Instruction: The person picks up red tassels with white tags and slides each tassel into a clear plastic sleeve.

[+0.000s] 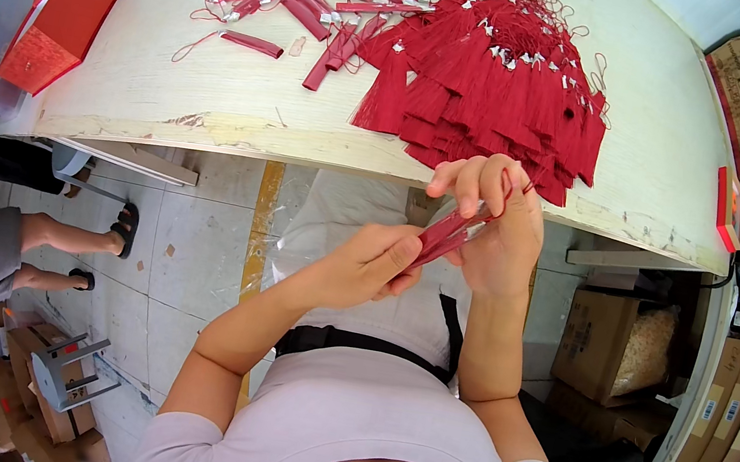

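A red tassel in a clear sleeve (pixel 446 238) slants between my two hands, off the table's front edge. My left hand (pixel 365 259) grips its lower end. At its upper end, the fingers of my right hand (pixel 501 216) pinch the thin red cord loop. Beyond my right hand, a large heap of loose red tassels (pixel 502 99) with silvery caps lies fanned out on the white table (pixel 147 69). Several rolled, sleeved red tassels (pixel 310 15) lie left of the heap, and a single one (pixel 252 44) rests apart, nearer the front edge.
An open red box (pixel 68 19) stands at the table's left end. A small red and orange box (pixel 729 210) is at the right edge. Cardboard boxes (pixel 597 342) sit beneath the right side. At left are another person's legs (pixel 68 235) and a grey stool (pixel 60 374).
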Available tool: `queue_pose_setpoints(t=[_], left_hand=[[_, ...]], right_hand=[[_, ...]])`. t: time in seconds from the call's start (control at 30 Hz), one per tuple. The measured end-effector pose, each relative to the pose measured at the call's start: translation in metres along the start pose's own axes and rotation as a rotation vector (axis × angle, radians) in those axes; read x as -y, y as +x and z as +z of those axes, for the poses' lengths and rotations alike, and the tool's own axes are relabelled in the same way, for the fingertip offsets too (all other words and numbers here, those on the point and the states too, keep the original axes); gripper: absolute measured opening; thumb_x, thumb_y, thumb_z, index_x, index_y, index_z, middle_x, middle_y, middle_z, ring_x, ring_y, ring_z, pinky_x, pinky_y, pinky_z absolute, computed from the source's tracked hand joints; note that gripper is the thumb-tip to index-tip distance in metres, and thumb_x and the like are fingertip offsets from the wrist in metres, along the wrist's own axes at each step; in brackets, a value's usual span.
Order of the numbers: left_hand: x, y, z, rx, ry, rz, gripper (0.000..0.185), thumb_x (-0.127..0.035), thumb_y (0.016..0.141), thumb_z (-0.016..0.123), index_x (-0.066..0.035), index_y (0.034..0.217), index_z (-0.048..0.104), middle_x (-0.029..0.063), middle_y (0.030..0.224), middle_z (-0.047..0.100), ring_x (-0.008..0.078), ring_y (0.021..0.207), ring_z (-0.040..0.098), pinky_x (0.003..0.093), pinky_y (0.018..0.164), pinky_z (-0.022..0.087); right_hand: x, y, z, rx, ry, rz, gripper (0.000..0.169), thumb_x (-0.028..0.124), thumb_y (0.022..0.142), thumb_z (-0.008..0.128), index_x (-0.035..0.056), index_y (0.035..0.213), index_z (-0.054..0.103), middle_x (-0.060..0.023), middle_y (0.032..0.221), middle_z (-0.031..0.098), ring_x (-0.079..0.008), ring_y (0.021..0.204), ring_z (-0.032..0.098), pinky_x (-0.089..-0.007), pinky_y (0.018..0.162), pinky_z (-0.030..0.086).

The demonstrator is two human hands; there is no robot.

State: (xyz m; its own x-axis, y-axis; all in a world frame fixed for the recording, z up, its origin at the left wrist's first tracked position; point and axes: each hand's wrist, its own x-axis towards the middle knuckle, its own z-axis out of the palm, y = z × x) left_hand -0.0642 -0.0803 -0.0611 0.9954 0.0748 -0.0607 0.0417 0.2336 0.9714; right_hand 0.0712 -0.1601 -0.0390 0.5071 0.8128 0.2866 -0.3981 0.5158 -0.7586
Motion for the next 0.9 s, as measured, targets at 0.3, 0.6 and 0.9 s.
queue_pose_setpoints(t=[0.3,0.6,0.9], left_hand=[[-0.013,-0.013,-0.004,-0.097,0.210,-0.038,0.042,-0.030,0.095,0.029,-0.002,0.088,0.060,-0.0013,0.053,0.044,0.0052,0.042,0.032,0.0209,0.041,0.026],[-0.009,-0.012,-0.001,-0.237,-0.136,0.049,0.005,-0.009,0.091,0.040,-0.005,0.093,0.040,0.0059,0.069,0.057,0.0027,0.044,0.035,0.0177,0.039,0.027],[-0.011,-0.011,-0.007,-0.174,-0.245,0.033,0.008,-0.010,0.091,0.043,-0.005,0.089,0.037,0.0087,0.070,0.058,0.0036,0.043,0.037,0.0185,0.038,0.029]], right_hand=[[-0.007,-0.001,-0.003,0.068,0.126,-0.024,0.034,0.028,0.094,0.033,0.0125,0.064,0.033,-0.0038,0.067,0.047,-0.0209,0.081,0.051,-0.0317,0.075,0.039],[-0.008,-0.002,-0.008,0.051,0.336,-0.027,0.030,0.024,0.092,0.037,0.0148,0.064,0.033,0.0011,0.066,0.045,-0.0183,0.078,0.048,-0.0337,0.080,0.036],[-0.006,-0.003,-0.006,0.034,0.377,-0.014,0.030,0.022,0.092,0.037,0.0150,0.064,0.033,0.0015,0.065,0.044,-0.0171,0.077,0.047,-0.0349,0.082,0.036]])
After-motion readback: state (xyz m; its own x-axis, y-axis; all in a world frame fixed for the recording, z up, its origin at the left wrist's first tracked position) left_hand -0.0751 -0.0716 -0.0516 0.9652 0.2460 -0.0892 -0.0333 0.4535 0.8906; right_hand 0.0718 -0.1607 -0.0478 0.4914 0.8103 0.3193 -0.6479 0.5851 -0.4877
